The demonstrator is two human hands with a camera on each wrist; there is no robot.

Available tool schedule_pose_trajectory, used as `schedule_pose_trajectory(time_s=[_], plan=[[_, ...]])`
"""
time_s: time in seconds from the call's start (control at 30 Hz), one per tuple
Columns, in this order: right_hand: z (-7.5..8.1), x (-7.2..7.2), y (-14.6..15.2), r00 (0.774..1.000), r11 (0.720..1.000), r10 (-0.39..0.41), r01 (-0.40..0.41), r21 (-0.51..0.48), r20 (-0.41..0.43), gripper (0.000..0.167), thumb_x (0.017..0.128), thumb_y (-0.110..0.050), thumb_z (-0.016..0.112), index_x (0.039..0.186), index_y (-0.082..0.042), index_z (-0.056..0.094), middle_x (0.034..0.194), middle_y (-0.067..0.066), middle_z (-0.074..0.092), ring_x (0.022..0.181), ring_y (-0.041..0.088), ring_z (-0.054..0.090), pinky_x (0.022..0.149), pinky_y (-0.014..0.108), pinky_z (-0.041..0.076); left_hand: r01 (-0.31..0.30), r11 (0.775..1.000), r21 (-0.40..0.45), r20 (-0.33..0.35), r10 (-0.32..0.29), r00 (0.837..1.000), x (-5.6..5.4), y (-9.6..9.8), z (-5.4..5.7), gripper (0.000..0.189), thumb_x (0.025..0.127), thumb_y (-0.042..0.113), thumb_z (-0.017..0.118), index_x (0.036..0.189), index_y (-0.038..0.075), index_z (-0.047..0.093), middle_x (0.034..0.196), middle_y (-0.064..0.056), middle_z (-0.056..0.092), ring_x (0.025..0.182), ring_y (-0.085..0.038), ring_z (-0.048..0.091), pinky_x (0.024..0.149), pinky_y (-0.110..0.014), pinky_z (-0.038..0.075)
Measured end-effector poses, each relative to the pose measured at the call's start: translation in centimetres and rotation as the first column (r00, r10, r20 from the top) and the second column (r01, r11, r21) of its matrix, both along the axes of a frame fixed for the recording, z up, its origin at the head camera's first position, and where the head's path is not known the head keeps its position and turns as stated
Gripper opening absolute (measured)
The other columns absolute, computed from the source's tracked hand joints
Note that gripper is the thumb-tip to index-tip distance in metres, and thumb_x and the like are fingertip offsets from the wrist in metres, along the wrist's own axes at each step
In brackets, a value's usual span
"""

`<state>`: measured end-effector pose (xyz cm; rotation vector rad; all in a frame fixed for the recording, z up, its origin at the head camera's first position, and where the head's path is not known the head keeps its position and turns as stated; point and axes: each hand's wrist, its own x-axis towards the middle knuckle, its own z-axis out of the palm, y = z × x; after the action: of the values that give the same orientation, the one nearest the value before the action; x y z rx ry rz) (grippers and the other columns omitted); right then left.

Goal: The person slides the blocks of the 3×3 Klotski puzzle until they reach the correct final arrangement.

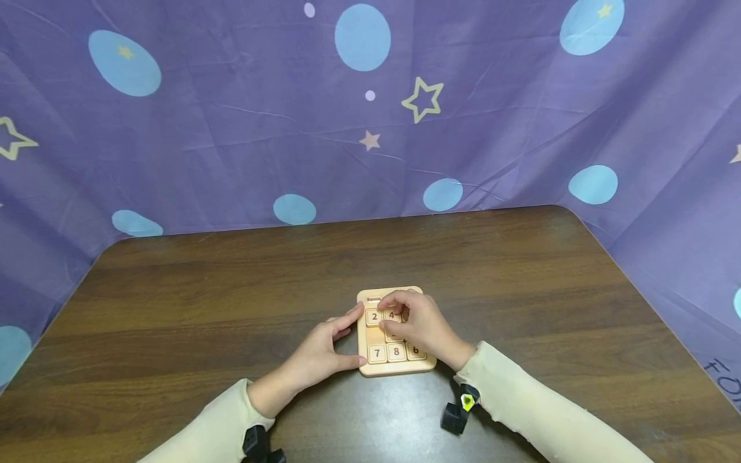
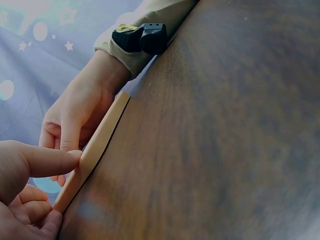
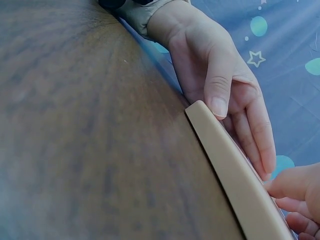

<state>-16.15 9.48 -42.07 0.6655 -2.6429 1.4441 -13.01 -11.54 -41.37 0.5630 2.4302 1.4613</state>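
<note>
A wooden number sliding puzzle [image 1: 399, 371] lies flat on the table. At its left side, my left hand [image 1: 317, 350] touches the edge with its thumb near the lower corner and its long fingers, fairly straight, near the upper corner. Bent over the tiles is my right hand [image 1: 427, 325], its thumb and index fingertips spread beside the 2 tile [image 1: 373, 317] and over the 4 tile [image 1: 392, 315]. A bare slot shows under the 2. The 7 tile [image 1: 377, 354] and 8 tile [image 1: 396, 352] fill the bottom row with the partly covered 6. My right hand hides other tiles.
The brown wooden table [image 1: 231, 289] has rounded far corners. Behind it hangs a purple cloth [image 1: 231, 128] with blue spots and stars. Black wrist cameras [image 1: 455, 418] are strapped over the pale sleeves.
</note>
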Motion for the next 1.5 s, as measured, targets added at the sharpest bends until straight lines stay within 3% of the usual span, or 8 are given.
schedule_pose_trajectory(time_s=[0.17,0.6,0.83,1.17,1.5], plan=[[0.0,-0.1,0.1,1.0,1.0,0.006,-0.006,-0.011,-0.007,0.021,0.073,-0.006,0.076,0.092,-0.01,0.07,0.075,-0.001,0.059,0.07,0.012,0.05,0.059,0.02,0.045,0.005,1.0,0.015,0.002,-0.005,1.0,-0.1,0.0,0.1,0.081,0.071,0.005,0.079,0.141,-0.002,0.039,0.148,-0.014,0.036,0.13,-0.03,0.04,0.107,-0.041,0.039],[0.2,0.8,1.7,0.99,0.989,0.132,-0.127,-0.073,0.055,0.018,0.079,-0.008,0.073,0.096,-0.009,0.069,0.087,0.001,0.065,0.082,0.014,0.056,0.072,0.023,0.051,0.009,1.0,0.028,-0.002,-0.009,1.0,0.0,0.1,-0.1,0.081,0.071,0.005,0.079,0.141,-0.003,0.038,0.147,-0.015,0.036,0.132,-0.031,0.038,0.107,-0.04,0.039],[-0.1,1.4,3.0,0.994,0.993,0.098,-0.094,-0.076,0.05,0.017,0.078,-0.008,0.075,0.094,-0.012,0.07,0.09,-0.003,0.064,0.08,0.011,0.054,0.065,0.019,0.048,-0.002,1.0,0.026,0.002,0.002,1.0,0.0,0.1,0.0,0.082,0.071,0.006,0.08,0.141,-0.001,0.038,0.148,-0.013,0.036,0.131,-0.03,0.038,0.107,-0.039,0.039],[-0.2,1.7,3.8,0.994,0.993,0.108,-0.106,0.046,-0.031,0.023,0.074,-0.011,0.078,0.094,-0.016,0.071,0.096,-0.008,0.065,0.086,0.01,0.053,0.072,0.022,0.047,0.014,0.999,0.032,-0.032,-0.012,0.999,0.1,0.0,-0.1,0.081,0.071,0.007,0.08,0.14,-0.004,0.039,0.146,-0.018,0.037,0.13,-0.033,0.039,0.105,-0.039,0.041],[0.2,1.8,3.7,0.995,0.992,0.098,-0.096,0.078,-0.025,0.023,0.073,-0.009,0.077,0.094,-0.015,0.07,0.098,-0.006,0.066,0.09,0.011,0.056,0.076,0.024,0.049,0.003,0.999,0.032,-0.029,-0.003,1.0,0.0,0.0,-0.2,0.082,0.07,0.004,0.079,0.14,-0.003,0.038,0.146,-0.017,0.037,0.13,-0.032,0.039,0.105,-0.038,0.041]])
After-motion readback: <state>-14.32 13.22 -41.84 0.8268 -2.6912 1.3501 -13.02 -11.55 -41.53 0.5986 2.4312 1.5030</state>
